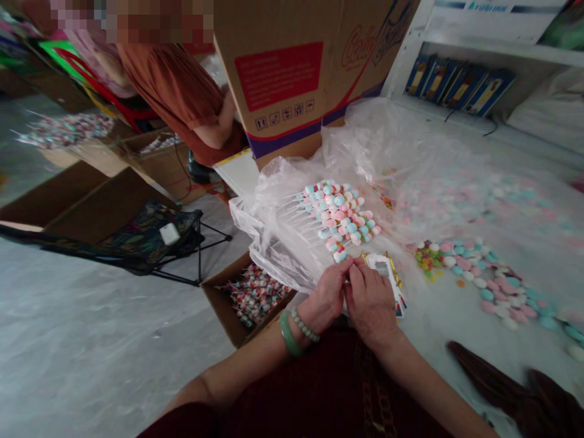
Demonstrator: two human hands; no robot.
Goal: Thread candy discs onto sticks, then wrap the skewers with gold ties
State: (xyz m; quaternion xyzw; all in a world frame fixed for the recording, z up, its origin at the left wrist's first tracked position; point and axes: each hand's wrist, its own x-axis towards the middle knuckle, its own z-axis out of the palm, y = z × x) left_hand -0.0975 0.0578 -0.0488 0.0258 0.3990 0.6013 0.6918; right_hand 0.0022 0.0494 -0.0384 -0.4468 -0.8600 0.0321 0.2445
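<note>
My left hand (326,295) and my right hand (370,301) meet at the table's near edge, fingers pinched together. Whatever lies between the fingertips is too small and hidden to make out. Just beyond them, a pile of marshmallow skewers (340,213) in pink, blue and white lies on clear plastic sheeting (278,240), white sticks pointing left. The nearest marshmallows almost touch my left fingertips. Beside my right hand is a stack of printed cards or labels (385,274), partly covered by that hand. A green bangle (289,334) and a beaded bracelet (305,325) circle my left wrist.
Loose marshmallows (506,292) and small gummy candies (429,258) spread over the right of the table. A large cardboard box (283,73) stands behind. Below left, an open box (228,322) holds finished-looking skewers near a folding chair (137,237). A person (182,103) sits beyond.
</note>
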